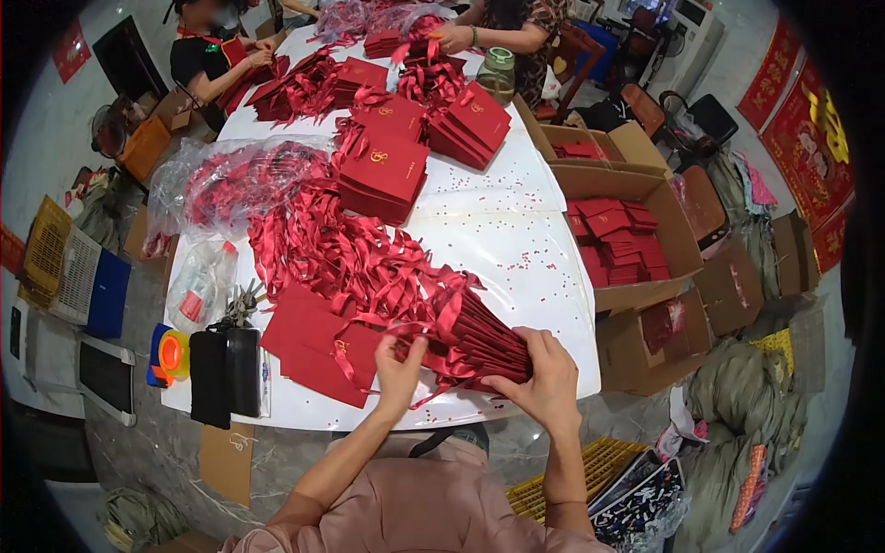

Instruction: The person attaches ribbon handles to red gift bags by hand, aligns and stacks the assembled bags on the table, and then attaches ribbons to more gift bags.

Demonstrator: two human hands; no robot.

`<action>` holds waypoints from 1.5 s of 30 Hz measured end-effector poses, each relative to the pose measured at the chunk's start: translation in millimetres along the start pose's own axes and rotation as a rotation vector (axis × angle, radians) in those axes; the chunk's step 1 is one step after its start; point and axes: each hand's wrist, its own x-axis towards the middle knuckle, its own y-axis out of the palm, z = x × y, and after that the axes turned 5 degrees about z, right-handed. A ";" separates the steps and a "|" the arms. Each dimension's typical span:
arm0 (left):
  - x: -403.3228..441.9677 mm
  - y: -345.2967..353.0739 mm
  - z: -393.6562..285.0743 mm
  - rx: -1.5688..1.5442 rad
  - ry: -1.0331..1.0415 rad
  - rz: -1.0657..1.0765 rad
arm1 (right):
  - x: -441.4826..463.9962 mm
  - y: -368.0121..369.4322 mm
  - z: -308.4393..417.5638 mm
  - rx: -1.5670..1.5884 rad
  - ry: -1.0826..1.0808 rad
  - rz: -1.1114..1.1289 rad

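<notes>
A fanned stack of red paper gift bags [489, 336] with red ribbon handles lies near the table's front edge. My right hand [546, 380] grips the stack's right end, thumb in front and fingers over the far side. At the stack's left, my left hand [402, 370] has its fingers curled at a red ribbon [406, 328]; the exact hold is partly hidden. Just left of that hand, flat red bags [313, 346] lie on the white table. Behind both hands spreads a long heap of tangled red ribbons [341, 253].
Cardboard boxes with red bags [682, 221] stand to the right. Stacked bags [383, 170] and a plastic-wrapped bundle [249, 184] lie farther back. Orange tape [172, 354], a black pouch [210, 378] and keys [243, 302] sit at left. Two people work across the table [489, 230].
</notes>
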 end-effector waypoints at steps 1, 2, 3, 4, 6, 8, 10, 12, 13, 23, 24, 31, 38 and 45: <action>2.9 -6.8 -6.2 0.061 0.055 0.026 | -0.4 1.0 -0.2 -0.005 0.004 0.007; 2.6 -11.0 -4.4 -0.145 -0.002 0.041 | -0.3 1.5 -0.2 -0.001 0.007 0.006; 3.8 -14.3 -3.9 -0.089 0.103 0.001 | 0.2 1.4 -0.4 -0.005 0.015 0.017; 5.6 -16.3 -4.2 -0.033 0.207 -0.038 | 0.5 1.1 -0.7 -0.009 0.023 0.027; 2.7 -14.5 -29.7 0.086 0.310 -0.067 | 0.5 2.0 -1.1 0.000 0.029 0.022; 0.3 -8.6 -53.9 0.381 0.578 -0.046 | 0.4 2.5 -0.6 0.006 0.032 0.021; 2.0 4.8 -72.4 0.455 0.585 0.049 | 0.7 2.6 0.7 -0.008 0.013 0.018; 8.7 19.0 -74.8 0.390 0.567 0.114 | -0.6 3.6 1.1 -0.012 0.014 0.025; 10.7 17.6 -72.3 0.388 0.569 0.115 | -0.6 3.5 1.0 -0.016 0.015 0.030; 14.9 -5.2 -50.7 0.852 0.435 0.104 | 2.6 3.7 0.7 -0.032 0.033 0.035; 16.7 0.5 -56.0 0.764 0.540 0.084 | 2.5 3.8 0.2 -0.030 0.025 0.031; 62.4 23.9 -43.9 0.260 0.399 0.661 | 1.2 6.0 1.0 -0.003 -0.002 0.027; 46.1 16.0 -48.4 0.244 0.367 0.822 | 1.8 7.1 -0.6 -0.014 -0.006 -0.001; 36.9 9.8 -38.4 0.442 0.429 0.704 | -0.1 -4.1 2.1 -0.012 -0.035 0.064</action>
